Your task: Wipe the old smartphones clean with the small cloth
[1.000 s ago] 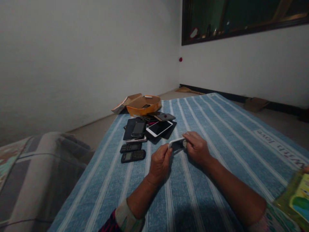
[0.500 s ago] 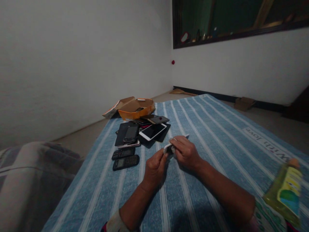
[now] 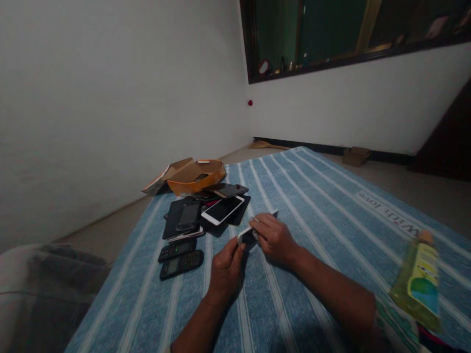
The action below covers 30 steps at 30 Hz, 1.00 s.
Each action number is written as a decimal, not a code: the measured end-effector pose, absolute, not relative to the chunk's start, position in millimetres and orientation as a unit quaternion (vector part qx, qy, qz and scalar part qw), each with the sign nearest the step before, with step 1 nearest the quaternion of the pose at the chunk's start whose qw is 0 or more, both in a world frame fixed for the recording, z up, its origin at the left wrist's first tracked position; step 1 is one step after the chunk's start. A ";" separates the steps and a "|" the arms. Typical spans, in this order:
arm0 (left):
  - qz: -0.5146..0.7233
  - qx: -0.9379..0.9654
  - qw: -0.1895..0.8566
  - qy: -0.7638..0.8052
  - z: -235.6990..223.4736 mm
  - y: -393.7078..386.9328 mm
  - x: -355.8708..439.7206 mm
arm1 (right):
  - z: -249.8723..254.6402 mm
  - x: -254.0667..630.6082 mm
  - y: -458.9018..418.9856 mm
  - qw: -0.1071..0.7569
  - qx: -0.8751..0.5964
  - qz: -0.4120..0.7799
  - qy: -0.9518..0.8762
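Observation:
A small white phone [image 3: 253,227] sits between both my hands, just above the blue striped cloth [image 3: 312,196]. My left hand [image 3: 226,272] pinches its near end with curled fingers. My right hand [image 3: 274,238] is closed over its top and far end, hiding most of it. A little beyond lies a pile of phones [image 3: 206,208], topped by a white smartphone [image 3: 222,210] with a dark screen.
Two black keypad phones [image 3: 180,257] lie left of my left hand. An open orange cardboard box [image 3: 195,175] stands at the cloth's far left corner. A yellow-green bottle [image 3: 417,282] lies at the right. A grey cushion [image 3: 44,289] sits at the left.
The view has swung right, so everything sits further left in the frame and the bottle shows in full. My right hand has shifted from the phone's end to cover its top.

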<state>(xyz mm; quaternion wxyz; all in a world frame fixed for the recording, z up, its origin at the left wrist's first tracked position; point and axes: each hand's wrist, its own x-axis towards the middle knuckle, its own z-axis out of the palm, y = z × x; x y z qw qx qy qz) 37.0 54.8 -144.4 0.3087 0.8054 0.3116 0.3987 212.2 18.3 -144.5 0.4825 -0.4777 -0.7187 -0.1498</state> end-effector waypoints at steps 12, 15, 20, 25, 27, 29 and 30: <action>0.386 0.778 0.339 0.362 -148.4 62.5 30.5 | -158.5 263.7 33.1 0.624 -0.599 0.101 -0.493; 0.382 0.775 0.342 0.370 -147.0 64.2 30.2 | -154.8 265.6 32.0 0.650 -0.581 0.194 -0.448; 0.381 0.779 0.325 0.376 -143.8 67.3 29.5 | -149.3 265.5 28.1 0.676 -0.544 0.279 -0.411; 0.372 0.784 0.318 0.382 -144.3 68.6 27.6 | -148.3 263.0 27.9 0.676 -0.551 0.288 -0.396; 0.367 0.783 0.326 0.382 -144.1 68.1 27.6 | -148.7 262.8 28.7 0.671 -0.559 0.278 -0.401; 0.364 0.778 0.341 0.382 -142.5 66.8 28.5 | -149.3 263.2 29.6 0.669 -0.561 0.257 -0.415; 0.364 0.774 0.348 0.383 -141.2 65.9 29.2 | -149.5 263.5 29.9 0.669 -0.560 0.245 -0.422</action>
